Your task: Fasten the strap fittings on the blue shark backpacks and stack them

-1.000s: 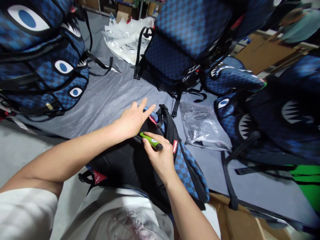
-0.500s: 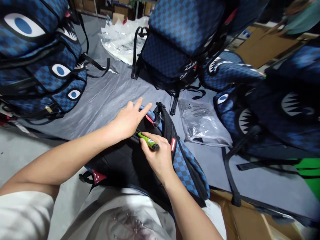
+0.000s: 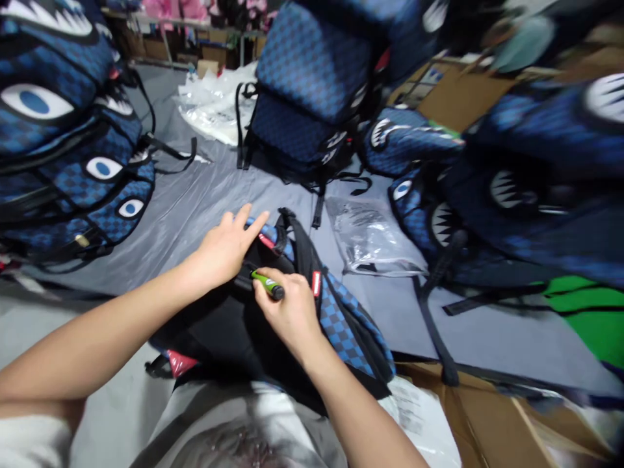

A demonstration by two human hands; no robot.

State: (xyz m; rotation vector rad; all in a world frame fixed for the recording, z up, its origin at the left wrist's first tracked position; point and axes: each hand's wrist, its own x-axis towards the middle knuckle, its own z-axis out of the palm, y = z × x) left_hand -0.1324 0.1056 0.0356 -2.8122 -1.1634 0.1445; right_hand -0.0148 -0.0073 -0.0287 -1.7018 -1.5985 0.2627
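A black and blue checkered backpack (image 3: 353,335) lies in front of me at the table's near edge, its black back side up. My right hand (image 3: 290,305) grips a green marker pen (image 3: 267,284) with a black end, its tip pointing at the black fabric near the top of the bag. Across the upper part of the backpack rests my left hand (image 3: 227,244), fingers spread, near the blue and red top edge. The marker's tip is too small and dark to make out. A red label (image 3: 316,283) shows on the shoulder strap.
Stacked checkered backpacks with eye prints (image 3: 73,162) stand at the left. Another backpack pile (image 3: 312,84) is at the back, and more (image 3: 517,195) lie right. A clear plastic bag (image 3: 373,237) lies on the grey table cover (image 3: 492,338). Cardboard boxes (image 3: 468,416) sit below.
The view has turned, so the hands and backpack appear slightly farther left. The right hand still holds the marker at the bag; the left hand still rests on it.
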